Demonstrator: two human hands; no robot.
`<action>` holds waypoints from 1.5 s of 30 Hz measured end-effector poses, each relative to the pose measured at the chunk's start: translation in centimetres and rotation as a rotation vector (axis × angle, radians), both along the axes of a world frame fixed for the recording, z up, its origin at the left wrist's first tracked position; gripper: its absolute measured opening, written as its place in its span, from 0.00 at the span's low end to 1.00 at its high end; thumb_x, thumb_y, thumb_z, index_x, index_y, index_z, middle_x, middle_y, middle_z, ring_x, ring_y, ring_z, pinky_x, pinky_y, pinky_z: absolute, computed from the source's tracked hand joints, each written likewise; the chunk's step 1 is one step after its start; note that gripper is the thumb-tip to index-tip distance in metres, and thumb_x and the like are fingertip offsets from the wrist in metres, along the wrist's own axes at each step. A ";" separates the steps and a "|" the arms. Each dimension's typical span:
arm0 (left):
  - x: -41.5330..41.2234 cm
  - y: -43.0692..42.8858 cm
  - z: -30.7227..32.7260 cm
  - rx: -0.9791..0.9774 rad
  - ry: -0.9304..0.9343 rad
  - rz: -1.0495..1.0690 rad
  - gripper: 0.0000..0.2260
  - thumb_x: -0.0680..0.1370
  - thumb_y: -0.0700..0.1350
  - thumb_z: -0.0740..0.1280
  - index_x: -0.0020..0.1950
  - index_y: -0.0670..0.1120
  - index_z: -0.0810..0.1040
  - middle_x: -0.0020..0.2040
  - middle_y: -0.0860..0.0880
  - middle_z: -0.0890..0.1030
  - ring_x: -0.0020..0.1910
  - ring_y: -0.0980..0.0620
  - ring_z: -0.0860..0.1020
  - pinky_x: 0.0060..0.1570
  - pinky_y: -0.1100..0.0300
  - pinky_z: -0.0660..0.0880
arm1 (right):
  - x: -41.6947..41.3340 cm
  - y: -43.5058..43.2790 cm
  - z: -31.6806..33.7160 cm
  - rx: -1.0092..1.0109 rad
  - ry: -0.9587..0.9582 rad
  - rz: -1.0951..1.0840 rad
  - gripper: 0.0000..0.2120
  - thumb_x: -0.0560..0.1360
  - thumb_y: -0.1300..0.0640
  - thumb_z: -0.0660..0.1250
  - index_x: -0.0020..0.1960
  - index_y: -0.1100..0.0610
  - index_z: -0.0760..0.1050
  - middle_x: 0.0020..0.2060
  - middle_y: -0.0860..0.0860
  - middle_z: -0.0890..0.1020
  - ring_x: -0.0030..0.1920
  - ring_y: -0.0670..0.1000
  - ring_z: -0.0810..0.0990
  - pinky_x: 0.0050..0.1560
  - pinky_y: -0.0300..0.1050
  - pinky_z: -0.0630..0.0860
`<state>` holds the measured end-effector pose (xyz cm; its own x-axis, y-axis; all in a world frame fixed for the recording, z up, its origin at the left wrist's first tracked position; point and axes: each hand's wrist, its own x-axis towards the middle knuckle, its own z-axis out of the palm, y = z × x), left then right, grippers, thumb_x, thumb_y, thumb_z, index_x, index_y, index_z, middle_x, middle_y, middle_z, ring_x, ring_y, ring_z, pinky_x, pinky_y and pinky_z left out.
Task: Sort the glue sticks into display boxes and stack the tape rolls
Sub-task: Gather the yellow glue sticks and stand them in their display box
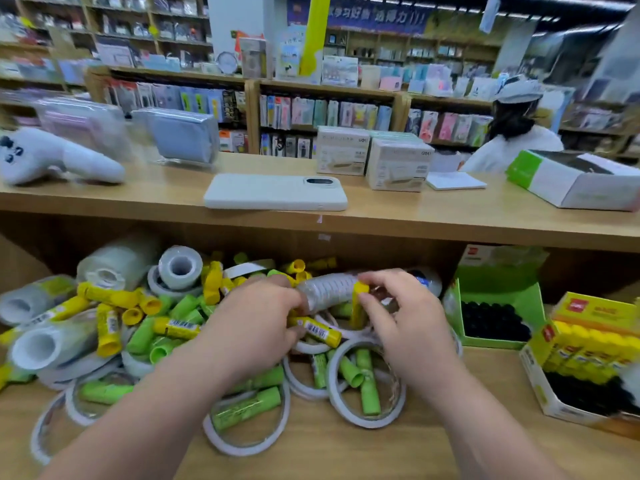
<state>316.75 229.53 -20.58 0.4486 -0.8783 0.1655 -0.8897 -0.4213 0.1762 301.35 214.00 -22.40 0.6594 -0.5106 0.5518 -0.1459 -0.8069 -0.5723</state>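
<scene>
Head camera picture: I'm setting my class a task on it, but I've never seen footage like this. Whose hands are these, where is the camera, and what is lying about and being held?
No machine here: these are a person's two bare hands, filmed by a wide-angle camera worn on the head, looking forward and down. On the lower wooden shelf lies a mixed pile: short yellow glue sticks, short green glue sticks and thin white tape rings. At the right stand a green cardboard display box and a yellow cardboard display box holding yellow sticks. The left hand grips a labelled yellow glue stick; the right hand pinches a second yellow glue stick roughly upright. A white phone lies on the counter above.
</scene>
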 end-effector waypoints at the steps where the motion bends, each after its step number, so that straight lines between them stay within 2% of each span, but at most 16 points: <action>1: 0.1 -0.1 0.3 0.008 -0.007 -0.017 0.14 0.76 0.57 0.69 0.60 0.58 0.79 0.57 0.57 0.76 0.61 0.50 0.73 0.58 0.55 0.72 | -0.3 -0.1 0.1 0.051 -0.048 -0.023 0.09 0.78 0.58 0.69 0.57 0.49 0.80 0.47 0.41 0.80 0.47 0.43 0.78 0.48 0.39 0.75; 5: 0.6 -0.5 0.9 0.063 -0.056 -0.038 0.15 0.74 0.61 0.70 0.59 0.60 0.79 0.56 0.58 0.77 0.60 0.51 0.72 0.58 0.55 0.73 | -1.3 0.0 -0.1 0.110 -0.115 -0.040 0.12 0.79 0.60 0.67 0.59 0.46 0.79 0.49 0.40 0.80 0.48 0.44 0.80 0.46 0.33 0.73; 8: 0.8 -0.6 0.7 0.057 -0.054 -0.054 0.15 0.74 0.61 0.70 0.58 0.60 0.77 0.53 0.57 0.79 0.60 0.50 0.72 0.56 0.55 0.73 | -1.8 0.3 -0.5 0.111 -0.160 -0.051 0.11 0.79 0.61 0.67 0.58 0.48 0.80 0.49 0.42 0.81 0.49 0.44 0.80 0.47 0.32 0.73; 12: 0.6 -0.9 0.3 0.008 -0.025 -0.036 0.13 0.73 0.60 0.71 0.56 0.61 0.75 0.44 0.54 0.75 0.56 0.50 0.72 0.52 0.54 0.73 | -2.1 0.2 -1.0 0.196 -0.187 -0.069 0.13 0.77 0.59 0.70 0.58 0.43 0.79 0.50 0.42 0.82 0.49 0.45 0.82 0.48 0.40 0.79; 15: 0.5 -0.6 0.2 -0.086 0.086 -0.047 0.11 0.72 0.57 0.74 0.50 0.59 0.78 0.41 0.57 0.76 0.50 0.53 0.73 0.48 0.56 0.73 | -2.3 0.2 -1.1 0.263 -0.205 -0.062 0.15 0.75 0.61 0.73 0.57 0.44 0.80 0.47 0.44 0.84 0.46 0.47 0.83 0.47 0.45 0.81; 18: 0.1 0.3 0.6 -0.247 0.280 -0.058 0.07 0.72 0.53 0.77 0.46 0.58 0.80 0.40 0.56 0.80 0.44 0.56 0.77 0.44 0.56 0.75 | -2.8 0.1 -0.9 0.320 -0.242 -0.040 0.16 0.75 0.63 0.73 0.56 0.44 0.80 0.46 0.43 0.84 0.47 0.47 0.83 0.48 0.43 0.81; 21: -1.1 0.8 1.3 -0.490 0.503 0.000 0.08 0.72 0.47 0.77 0.47 0.56 0.82 0.40 0.54 0.83 0.39 0.54 0.80 0.39 0.61 0.77 | -3.8 -0.5 -0.2 0.414 -0.278 -0.014 0.15 0.76 0.64 0.72 0.56 0.45 0.79 0.45 0.42 0.84 0.48 0.46 0.84 0.48 0.37 0.79; 24: -3.3 0.3 2.1 -0.710 0.860 0.004 0.12 0.69 0.38 0.79 0.49 0.50 0.83 0.41 0.47 0.84 0.38 0.49 0.82 0.39 0.60 0.79 | -5.4 -1.5 0.8 0.492 -0.314 0.018 0.13 0.77 0.65 0.71 0.56 0.50 0.80 0.46 0.44 0.85 0.47 0.46 0.84 0.48 0.37 0.79; 27: -5.6 -1.4 2.2 -0.818 1.125 -0.037 0.15 0.62 0.37 0.82 0.46 0.45 0.84 0.38 0.47 0.83 0.37 0.52 0.81 0.37 0.64 0.78 | -7.6 -2.6 1.6 0.569 -0.368 0.052 0.13 0.77 0.67 0.69 0.56 0.51 0.80 0.46 0.49 0.86 0.48 0.47 0.85 0.48 0.39 0.81; 31: -9.5 -4.4 1.8 -0.901 1.360 -0.051 0.12 0.59 0.42 0.80 0.40 0.48 0.86 0.36 0.45 0.83 0.36 0.50 0.83 0.36 0.63 0.80 | -11.0 -4.6 2.8 0.656 -0.430 0.076 0.13 0.78 0.70 0.66 0.54 0.55 0.80 0.46 0.54 0.86 0.46 0.48 0.84 0.45 0.41 0.81; 32: -10.6 -5.2 1.6 -0.900 1.379 -0.059 0.12 0.59 0.44 0.79 0.40 0.48 0.86 0.36 0.45 0.83 0.34 0.51 0.82 0.35 0.63 0.79 | -11.9 -5.1 3.0 0.676 -0.448 0.085 0.12 0.78 0.70 0.66 0.53 0.55 0.81 0.46 0.54 0.86 0.46 0.49 0.85 0.44 0.41 0.80; 35: -14.1 -7.8 1.2 -0.855 1.372 -0.088 0.09 0.65 0.38 0.81 0.42 0.45 0.86 0.39 0.44 0.85 0.35 0.53 0.81 0.34 0.65 0.77 | -15.1 -7.0 3.6 0.694 -0.477 0.099 0.10 0.74 0.65 0.68 0.52 0.55 0.82 0.45 0.55 0.86 0.46 0.51 0.85 0.44 0.40 0.80; 38: -17.3 -10.7 0.9 -0.820 1.310 -0.080 0.08 0.68 0.43 0.73 0.45 0.42 0.85 0.43 0.41 0.86 0.38 0.54 0.82 0.38 0.66 0.78 | -18.8 -9.4 4.2 0.679 -0.472 0.052 0.12 0.78 0.69 0.66 0.52 0.54 0.82 0.43 0.53 0.87 0.47 0.51 0.85 0.44 0.41 0.80; 40: -19.2 -12.4 0.4 -0.771 1.221 -0.096 0.06 0.72 0.46 0.74 0.48 0.48 0.85 0.40 0.43 0.86 0.38 0.54 0.81 0.39 0.63 0.78 | -21.4 -11.2 4.4 0.648 -0.468 -0.009 0.12 0.78 0.67 0.66 0.50 0.53 0.83 0.42 0.53 0.86 0.46 0.53 0.85 0.45 0.44 0.81; 42: -21.1 -13.9 -0.3 -0.727 1.110 -0.101 0.03 0.75 0.45 0.73 0.48 0.50 0.85 0.37 0.46 0.84 0.36 0.54 0.80 0.38 0.61 0.76 | -23.8 -12.9 4.5 0.605 -0.457 -0.062 0.09 0.78 0.65 0.68 0.50 0.52 0.84 0.43 0.54 0.86 0.46 0.54 0.85 0.47 0.49 0.82; 45: -23.0 -16.1 -2.2 -0.619 0.874 -0.091 0.06 0.78 0.42 0.71 0.49 0.54 0.83 0.36 0.48 0.82 0.32 0.55 0.79 0.34 0.62 0.74 | -26.7 -14.8 4.6 0.526 -0.391 -0.081 0.09 0.78 0.64 0.69 0.52 0.52 0.83 0.44 0.53 0.87 0.46 0.52 0.85 0.45 0.45 0.82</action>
<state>293.78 213.43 -22.80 0.5645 -0.7879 0.2462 -0.3752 0.0208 0.9267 274.62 199.18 -17.77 0.4090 -0.8170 0.4064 0.1044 -0.4005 -0.9103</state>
